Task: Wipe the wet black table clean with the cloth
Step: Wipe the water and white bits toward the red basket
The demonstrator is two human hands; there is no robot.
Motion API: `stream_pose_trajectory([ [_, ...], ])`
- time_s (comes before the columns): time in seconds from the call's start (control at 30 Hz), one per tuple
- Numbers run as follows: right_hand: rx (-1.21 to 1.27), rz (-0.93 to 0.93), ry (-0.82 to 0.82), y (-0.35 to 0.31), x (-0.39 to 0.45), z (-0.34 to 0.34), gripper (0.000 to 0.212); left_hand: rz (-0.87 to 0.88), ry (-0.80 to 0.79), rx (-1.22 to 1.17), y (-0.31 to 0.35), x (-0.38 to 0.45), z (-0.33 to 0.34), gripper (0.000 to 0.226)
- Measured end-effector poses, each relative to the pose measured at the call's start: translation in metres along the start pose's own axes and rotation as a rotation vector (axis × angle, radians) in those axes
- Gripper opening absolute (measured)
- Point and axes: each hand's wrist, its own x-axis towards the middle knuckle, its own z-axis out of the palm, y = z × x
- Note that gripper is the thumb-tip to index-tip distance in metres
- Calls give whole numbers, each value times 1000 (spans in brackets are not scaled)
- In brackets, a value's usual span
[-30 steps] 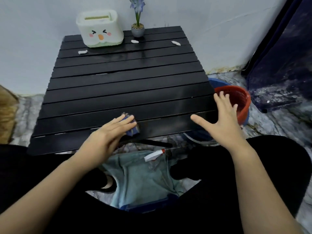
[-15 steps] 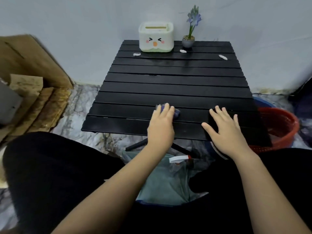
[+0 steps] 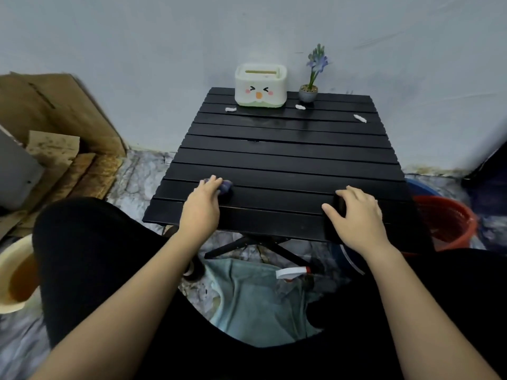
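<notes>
Blue crumpled cloth (image 3: 225, 186) sits under the left hand's (image 3: 202, 201) fingertips, pressed to the black slatted counter (image 3: 288, 157); wet slats stretch ahead; right hand (image 3: 356, 213) rests nearby, loosely curled, empty.

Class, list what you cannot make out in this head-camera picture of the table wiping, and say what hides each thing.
1. Cloth: mostly hidden under the left hand.
2. Water on the black table: too faint on the dark slats.
3. Three white scraps: too small to identify.
4. Red basin: contents hidden by table and knee.
</notes>
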Motion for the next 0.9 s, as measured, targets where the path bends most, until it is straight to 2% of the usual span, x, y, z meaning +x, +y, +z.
stream_pose_trajectory([
  [0.1,15,-53,23,-17,17,0,54,-43,121,-159,-1,44,-19,33],
  [0.17,10,-94,29,-26,31,4,56,-29,178,-177,-11,83,-23,36],
  [0.2,-1,-100,16,-28,38,7,58,-32,174,-110,-19,101,-20,40],
  [0.27,-35,-87,-29,-26,50,14,61,-106,91,188,-36,129,-2,51],
  [0.33,-62,-72,-60,-21,59,19,64,-191,61,440,-33,138,24,53],
  [0.43,-61,-81,-34,-14,65,23,63,-146,71,519,16,136,69,51],
  [0.53,-56,-102,-11,-10,66,26,59,90,-3,354,92,127,113,52],
  [0.6,-47,-98,15,-9,69,26,52,245,-108,230,140,115,129,52],
  [0.67,-29,-86,57,-8,75,26,44,322,-225,68,163,114,136,45],
  [0.73,-14,-86,103,-6,82,27,39,275,-316,-196,165,125,134,37],
  [0.8,-5,-100,142,-5,89,27,34,140,-334,-513,153,143,120,34],
  [0.9,4,-117,162,-6,109,26,30,8,-169,-672,124,179,83,33],
])
